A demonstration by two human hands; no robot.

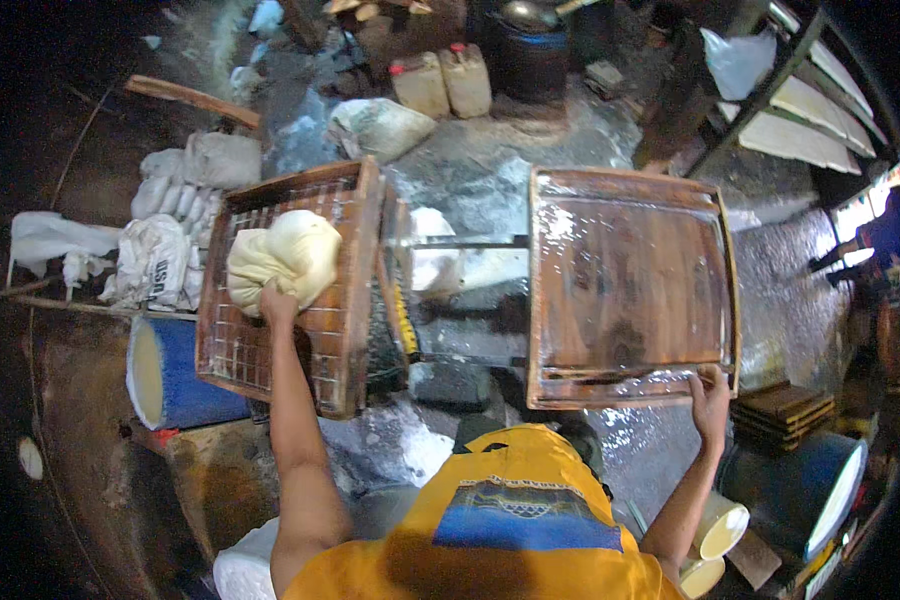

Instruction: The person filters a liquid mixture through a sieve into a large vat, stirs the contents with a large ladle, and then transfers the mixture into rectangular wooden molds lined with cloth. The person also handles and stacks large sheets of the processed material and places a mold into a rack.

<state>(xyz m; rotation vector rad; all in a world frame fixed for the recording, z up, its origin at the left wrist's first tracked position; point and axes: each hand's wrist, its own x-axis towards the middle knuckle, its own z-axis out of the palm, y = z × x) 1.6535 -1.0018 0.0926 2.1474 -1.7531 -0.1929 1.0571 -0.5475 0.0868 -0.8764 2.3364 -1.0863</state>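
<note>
My left hand (279,301) grips the gathered neck of a cream cloth bundle (304,244). The bundle bulges and rests on a wooden tray with a grid of lines (322,352), which stands to the left. On the right is a wet, shallow wooden tray (630,277) with a raised rim. At its near right corner, the fingers of my right hand (711,386) close around the end of a thin wooden strip (607,373) lying along the near side. Whether they also touch the rim is hidden.
Dark rails (487,241) span the gap between the trays. Blue drums (187,371) stand low on both sides, with stacked wooden boards (784,412) at right. White sacks (154,255) lie at left; two jerrycans (465,79) stand beyond. Another person (889,240) is at far right. The floor looks wet.
</note>
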